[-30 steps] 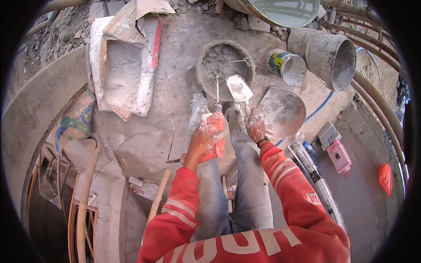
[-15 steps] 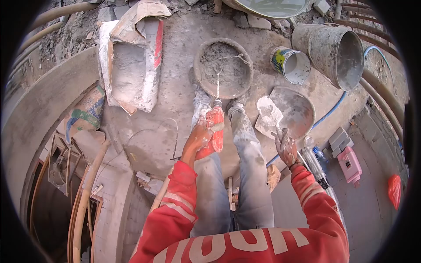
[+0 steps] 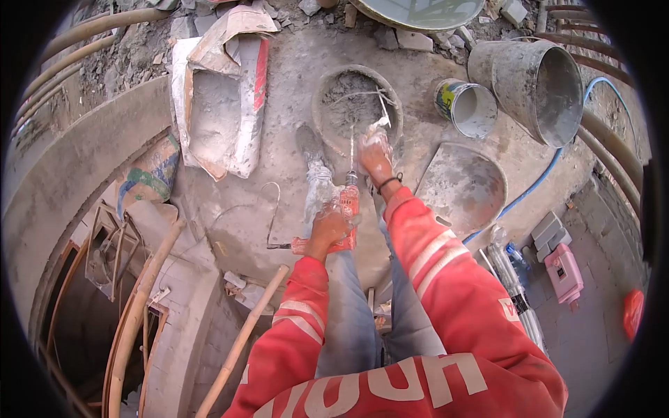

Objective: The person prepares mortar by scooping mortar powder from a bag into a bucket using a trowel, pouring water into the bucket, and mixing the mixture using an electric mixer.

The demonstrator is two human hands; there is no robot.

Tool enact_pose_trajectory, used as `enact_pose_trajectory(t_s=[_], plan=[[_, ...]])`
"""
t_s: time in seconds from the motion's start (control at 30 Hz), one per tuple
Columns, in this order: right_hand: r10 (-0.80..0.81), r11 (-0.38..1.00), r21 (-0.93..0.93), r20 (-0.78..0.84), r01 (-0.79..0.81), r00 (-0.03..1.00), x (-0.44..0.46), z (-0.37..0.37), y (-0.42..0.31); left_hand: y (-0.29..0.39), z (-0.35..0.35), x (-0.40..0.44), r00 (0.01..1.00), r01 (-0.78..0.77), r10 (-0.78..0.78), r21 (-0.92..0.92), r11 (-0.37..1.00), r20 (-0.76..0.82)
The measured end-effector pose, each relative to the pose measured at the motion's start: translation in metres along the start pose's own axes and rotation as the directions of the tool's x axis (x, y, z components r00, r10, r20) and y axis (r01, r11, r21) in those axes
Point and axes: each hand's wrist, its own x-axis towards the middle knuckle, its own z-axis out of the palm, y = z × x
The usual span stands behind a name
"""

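Observation:
My left hand (image 3: 331, 228) is wrapped round a red power drill (image 3: 350, 202), its mixing rod (image 3: 352, 146) pointing into a round basin (image 3: 322, 132). Thick grey mortar (image 3: 341, 94) lies inside the basin. At the basin's right near rim, my right hand (image 3: 376, 157) is closed on a plaster-smeared trowel (image 3: 381, 120), seen nearly edge-on and partly hidden by the fingers. White residue coats the fingers. A cut-open scoop-shaped container (image 3: 463, 184) with grey residue rests to the right of my right forearm.
An opened powder bag (image 3: 217, 115) lies to the left. Beyond the right forearm are a small paint bucket (image 3: 474, 108) and a large tipped bucket (image 3: 557, 97). The drill's cord (image 3: 279, 216) trails left. A bamboo pole (image 3: 240, 341) and a drop lie at the lower left.
My right hand has moved left and forward from the scoop-shaped container to the basin, bringing the trowel along. The drill remains in my left hand, slightly lower in view.

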Motion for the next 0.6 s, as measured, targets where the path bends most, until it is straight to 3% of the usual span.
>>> enact_pose_trajectory(t_s=[0.07,0.13,0.2,0.27,0.3,0.4,0.43,0.5,0.6], plan=[[0.219,0.966,0.128,0.047,-0.223,0.975,0.043,-0.027,-0.017,-0.004,0.013,0.003,0.999,0.032,-0.032,-0.022,0.999,0.002],[0.433,0.842,0.284,0.148,-0.458,0.889,0.079,-0.055,-0.036,-0.010,0.025,0.007,1.000,0.007,-0.007,-0.020,1.000,-0.012],[0.473,0.795,0.298,0.240,-0.529,0.847,0.098,-0.073,-0.053,-0.015,0.035,0.006,0.997,-0.065,0.065,0.001,0.998,-0.031],[0.453,0.801,0.269,0.312,-0.535,0.835,0.106,-0.078,-0.066,-0.019,0.035,0.011,0.988,-0.092,0.089,0.021,0.996,0.130],[0.389,0.864,0.221,0.278,-0.452,0.878,0.104,-0.077,-0.070,-0.021,0.035,0.012,0.972,-0.111,0.102,0.029,0.993,0.209],[0.151,0.985,0.045,0.208,-0.164,0.966,0.089,-0.081,-0.080,-0.023,0.050,0.007,0.976,-0.131,0.118,-0.056,0.990,-0.184],[0.000,0.999,-0.044,0.354,0.016,0.935,0.089,-0.083,-0.081,-0.025,0.053,0.008,0.987,-0.115,0.105,-0.076,0.991,-0.125],[-0.053,0.985,-0.126,0.418,0.115,0.907,0.071,-0.072,-0.080,-0.022,0.043,0.006,0.996,-0.087,0.087,-0.106,0.991,-0.001],[-0.175,0.942,-0.172,0.479,0.287,0.860,0.053,-0.072,-0.071,-0.025,0.056,0.008,0.980,-0.099,0.076,-0.118,0.988,-0.186]])
